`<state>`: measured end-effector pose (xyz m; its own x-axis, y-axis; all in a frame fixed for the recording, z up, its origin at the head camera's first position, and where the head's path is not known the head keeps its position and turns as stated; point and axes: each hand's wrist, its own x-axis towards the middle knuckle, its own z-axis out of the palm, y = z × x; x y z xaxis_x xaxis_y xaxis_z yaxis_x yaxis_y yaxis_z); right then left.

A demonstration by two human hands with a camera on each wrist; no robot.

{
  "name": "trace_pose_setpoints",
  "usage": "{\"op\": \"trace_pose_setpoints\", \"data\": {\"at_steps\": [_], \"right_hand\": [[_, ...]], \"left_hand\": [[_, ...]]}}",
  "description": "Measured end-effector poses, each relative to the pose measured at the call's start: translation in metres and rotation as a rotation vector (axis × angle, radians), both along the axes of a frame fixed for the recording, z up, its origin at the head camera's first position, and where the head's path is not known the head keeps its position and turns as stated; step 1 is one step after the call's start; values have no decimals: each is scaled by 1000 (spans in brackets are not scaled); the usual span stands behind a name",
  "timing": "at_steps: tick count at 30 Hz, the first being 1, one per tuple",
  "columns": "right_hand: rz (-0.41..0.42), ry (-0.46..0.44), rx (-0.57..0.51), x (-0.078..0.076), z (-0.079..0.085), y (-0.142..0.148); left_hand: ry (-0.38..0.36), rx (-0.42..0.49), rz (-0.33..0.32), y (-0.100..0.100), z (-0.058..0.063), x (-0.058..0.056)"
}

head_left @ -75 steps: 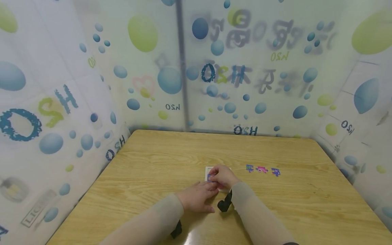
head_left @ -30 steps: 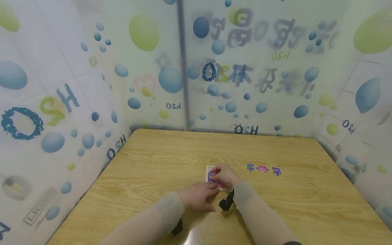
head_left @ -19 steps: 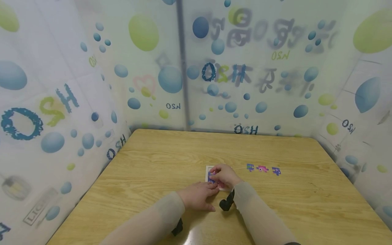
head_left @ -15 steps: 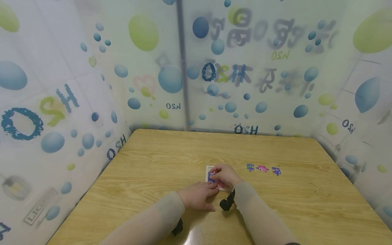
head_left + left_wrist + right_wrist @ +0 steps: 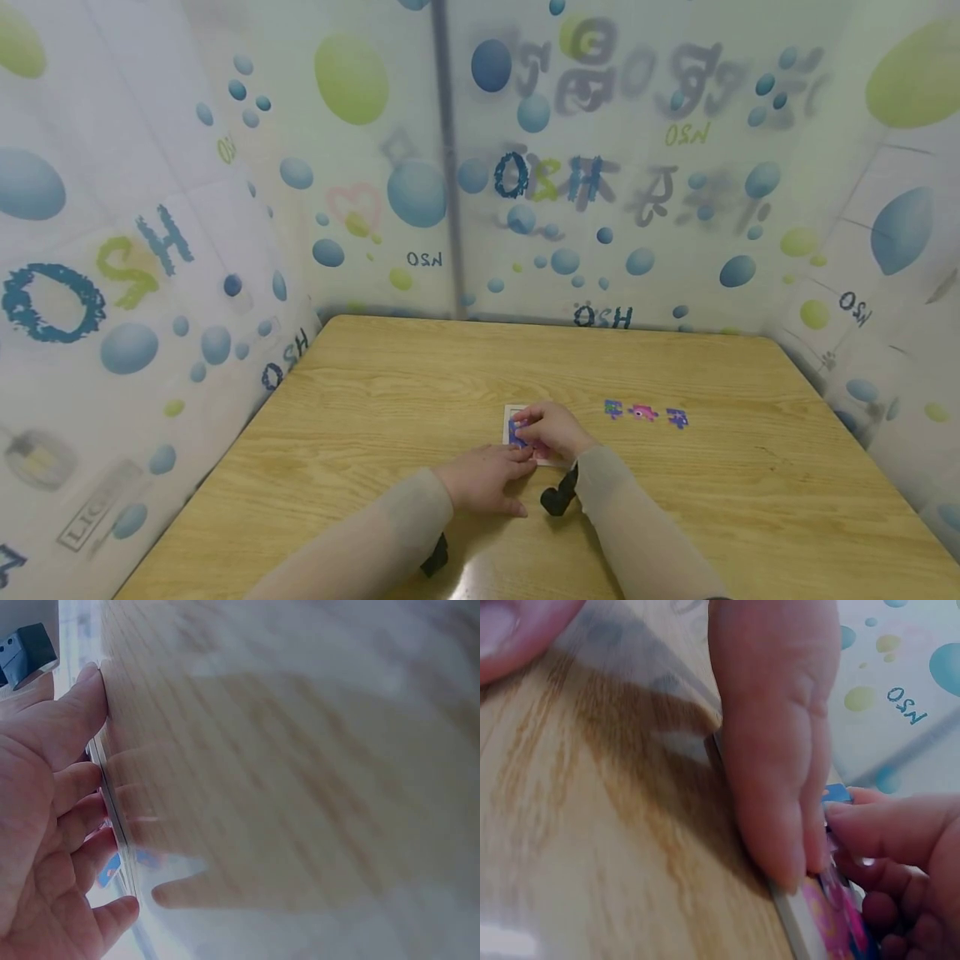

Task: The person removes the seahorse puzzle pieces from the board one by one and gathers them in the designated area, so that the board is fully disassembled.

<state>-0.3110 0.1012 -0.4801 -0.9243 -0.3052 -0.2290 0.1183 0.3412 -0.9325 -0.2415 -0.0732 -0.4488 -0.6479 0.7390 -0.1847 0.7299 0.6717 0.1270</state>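
A small jigsaw puzzle in a white-edged tray (image 5: 508, 412) lies on the table, with blue and pink picture parts in it. My left hand (image 5: 480, 482) lies low with its fingers stretched out, their tips on the tray's near border. In the right wrist view, the left fingers (image 5: 769, 787) press down at that border. Over the tray, my right hand (image 5: 555, 431) has thumb and fingers curled together, pinching a puzzle piece at the picture's surface. Most of this piece is hidden by the fingers. The left wrist view shows the left hand (image 5: 56, 825) side-on at the tabletop.
Three loose jigsaw pieces lie in a row right of the tray: a blue-green one (image 5: 613, 408), a pink one with an eye (image 5: 642, 412) and a purple one (image 5: 677, 417). The wooden table (image 5: 375, 375) meets a printed curtain (image 5: 360, 192) behind and at both sides.
Since the oldest frame, more blue shows in the tray beside my right fingertips. The right hand has shifted very slightly; the left hand and loose pieces stay put.
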Motion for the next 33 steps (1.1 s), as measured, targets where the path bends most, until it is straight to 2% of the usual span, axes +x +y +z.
{"op": "trace_pose_setpoints", "data": {"at_steps": [9,17,24,33], "right_hand": [[-3,15,-7,2,0,0],[-34,-13,-32,-1,-2,1],[-47,28,-41,-2,-3,3],[-65,-20,-99,-2,1,10]], "left_hand": [[-5,3,7,0,1,-1],[-25,10,11,0,0,0],[-41,17,17,-1,0,0],[-46,11,24,0,2,1]]}}
